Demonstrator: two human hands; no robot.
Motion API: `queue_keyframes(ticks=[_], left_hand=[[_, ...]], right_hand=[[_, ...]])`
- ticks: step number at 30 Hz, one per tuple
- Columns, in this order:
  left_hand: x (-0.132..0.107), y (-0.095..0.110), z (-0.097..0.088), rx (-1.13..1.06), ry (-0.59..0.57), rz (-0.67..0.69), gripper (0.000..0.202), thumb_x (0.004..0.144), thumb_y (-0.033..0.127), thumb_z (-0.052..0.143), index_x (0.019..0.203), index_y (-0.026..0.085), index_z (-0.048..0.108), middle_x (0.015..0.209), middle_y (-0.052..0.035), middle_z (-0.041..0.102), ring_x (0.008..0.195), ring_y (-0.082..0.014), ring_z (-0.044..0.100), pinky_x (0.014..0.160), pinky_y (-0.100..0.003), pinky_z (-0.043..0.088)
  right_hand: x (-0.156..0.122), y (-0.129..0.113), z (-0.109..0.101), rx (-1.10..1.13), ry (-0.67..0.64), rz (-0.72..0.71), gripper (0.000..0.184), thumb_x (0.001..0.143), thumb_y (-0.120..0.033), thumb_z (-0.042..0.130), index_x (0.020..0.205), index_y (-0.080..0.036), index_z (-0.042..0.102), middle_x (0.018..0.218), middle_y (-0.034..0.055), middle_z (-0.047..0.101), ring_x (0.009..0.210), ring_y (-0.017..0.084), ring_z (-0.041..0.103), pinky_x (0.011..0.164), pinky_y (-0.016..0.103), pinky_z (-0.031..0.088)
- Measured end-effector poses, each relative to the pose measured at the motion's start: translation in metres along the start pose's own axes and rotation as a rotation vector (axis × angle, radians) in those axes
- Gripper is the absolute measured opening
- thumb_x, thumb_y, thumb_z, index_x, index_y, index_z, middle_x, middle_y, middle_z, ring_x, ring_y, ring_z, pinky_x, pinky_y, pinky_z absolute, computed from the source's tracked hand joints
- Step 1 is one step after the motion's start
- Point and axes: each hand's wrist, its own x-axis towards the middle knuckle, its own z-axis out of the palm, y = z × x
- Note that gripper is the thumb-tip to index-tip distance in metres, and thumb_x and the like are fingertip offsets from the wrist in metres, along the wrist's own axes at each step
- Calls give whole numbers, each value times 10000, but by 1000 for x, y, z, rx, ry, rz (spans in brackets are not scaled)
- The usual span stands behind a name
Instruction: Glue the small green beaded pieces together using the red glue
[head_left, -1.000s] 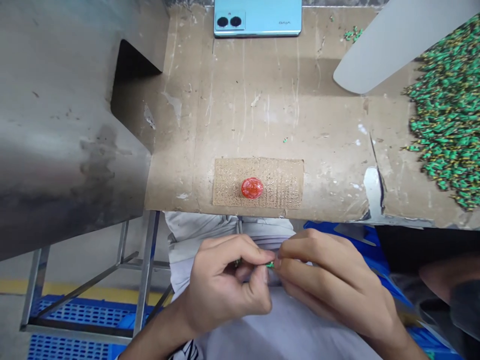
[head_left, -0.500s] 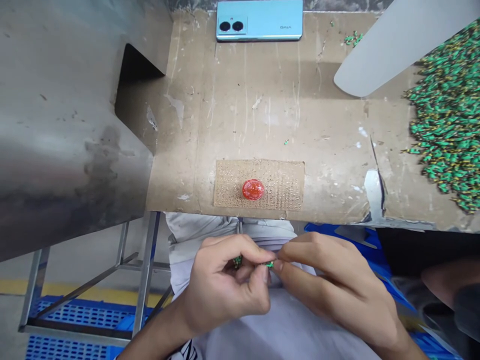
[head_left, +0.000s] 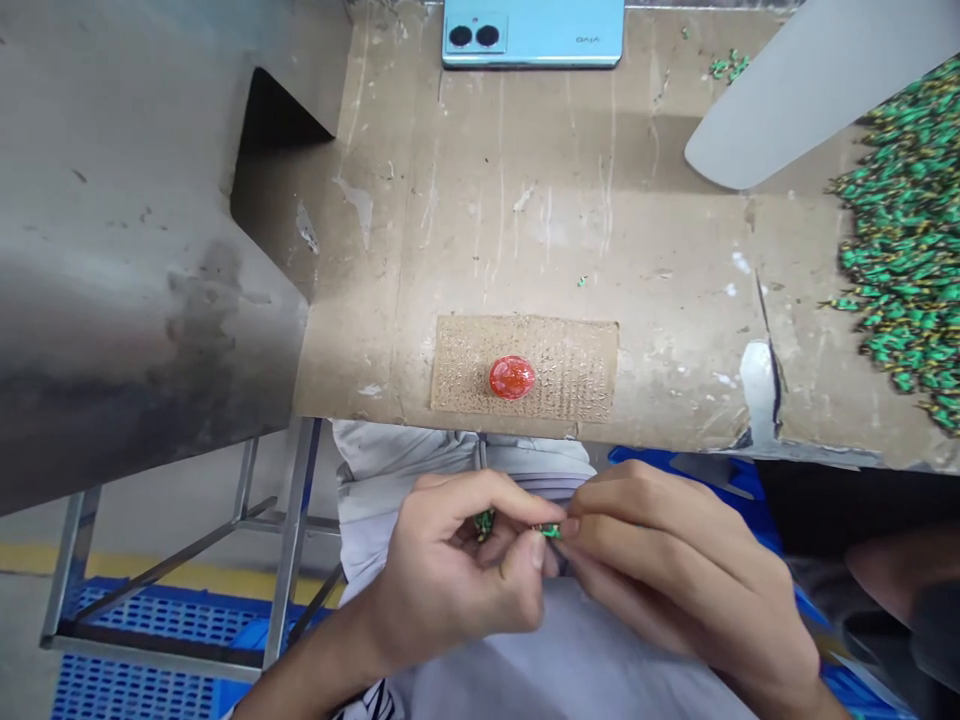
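Observation:
In front of the table edge, my left hand [head_left: 457,570] is closed, its thumb and forefinger pinching a small green piece [head_left: 550,530] with dark and yellow bits. More green pieces [head_left: 484,524] sit in the curl of that palm. My right hand [head_left: 682,570] has its fingertips closed at the right end of the pinched piece; those fingers partly hide it. Beyond the hands, a shiny red oval lump [head_left: 512,377] rests on a cardboard strip [head_left: 581,375] covered with glossy droplets.
A large heap of similar green pieces [head_left: 915,250] lies at the right. A white curved panel [head_left: 795,100] overhangs the table [head_left: 390,330] near it. A light blue phone [head_left: 540,40] lies at the back. Metal sheeting [head_left: 135,250] stands left, above a metal-framed stool [head_left: 292,540].
My right hand's fingers have shifted and drawn closer together at the green piece, and more of that piece now shows. The view has moved slightly; the objects on the table stay put.

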Motion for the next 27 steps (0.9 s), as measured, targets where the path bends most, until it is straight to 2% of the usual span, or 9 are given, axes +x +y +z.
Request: queue_keyframes(ticks=[2, 4, 8, 11, 13, 16, 22, 27], left_hand=[[0, 1, -3, -28, -26, -69, 237, 758, 13, 667, 886, 180, 776, 613, 14, 732, 425, -97, 565, 399, -172, 433], [0, 1, -6, 0, -23, -80, 263, 762, 25, 732, 950, 201, 787, 642, 36, 707, 454, -77, 510, 423, -169, 413], [-1, -4, -9, 4, -7, 68, 285, 818, 50, 812, 1032, 221, 736, 848, 9, 714, 609, -89, 519, 555, -196, 463], [-2, -8, -10, -67, -27, 160, 277, 857, 51, 821, 1023, 215, 671, 969, -19, 717, 688, -103, 553, 584, -202, 472], [-2, -10, -10, -96, -41, 183, 269, 876, 51, 820, 978, 212, 631, 934, -11, 700, 720, -113, 583, 605, -206, 486], [-3, -11, -11, -112, -48, 185, 301, 883, 58, 833, 921, 214, 579, 876, 3, 668, 741, -119, 610, 622, -205, 500], [-6, -13, -10, -188, -62, 168, 380, 874, 62, 858, 897, 220, 514, 875, 17, 655, 770, -116, 650, 680, -196, 544], [-3, -14, -9, -219, -42, 162, 401, 856, 63, 877, 894, 219, 509, 864, 22, 655, 766, -114, 642, 680, -194, 538]], right_hand=[[4, 0, 1, 83, 19, 47, 154, 976, -63, 671, 1090, -164, 693, 919, 60, 776, 807, 171, 750, 718, 288, 625], [9, -3, 1, 200, 60, 157, 122, 965, -84, 693, 1036, -182, 705, 826, 26, 771, 709, 145, 735, 650, 246, 610], [10, -10, 3, 555, 68, 544, 46, 964, -167, 747, 948, -208, 760, 656, -33, 744, 469, 87, 651, 448, 157, 535], [8, -12, 5, 861, 35, 716, 55, 991, -217, 739, 994, -191, 787, 661, -15, 764, 409, 85, 656, 400, 134, 545], [8, -13, 7, 938, 22, 748, 61, 983, -223, 755, 1005, -181, 794, 673, -1, 771, 426, 94, 683, 429, 140, 581], [9, -13, 7, 931, 8, 752, 67, 963, -233, 781, 969, -167, 791, 659, 5, 762, 434, 99, 691, 449, 142, 597], [11, -16, 6, 955, -4, 758, 61, 951, -227, 795, 942, -170, 774, 646, -8, 757, 428, 97, 689, 446, 134, 595], [10, -15, 8, 1013, -19, 815, 109, 923, -234, 834, 941, -173, 746, 660, -6, 771, 451, 120, 720, 454, 151, 620]])
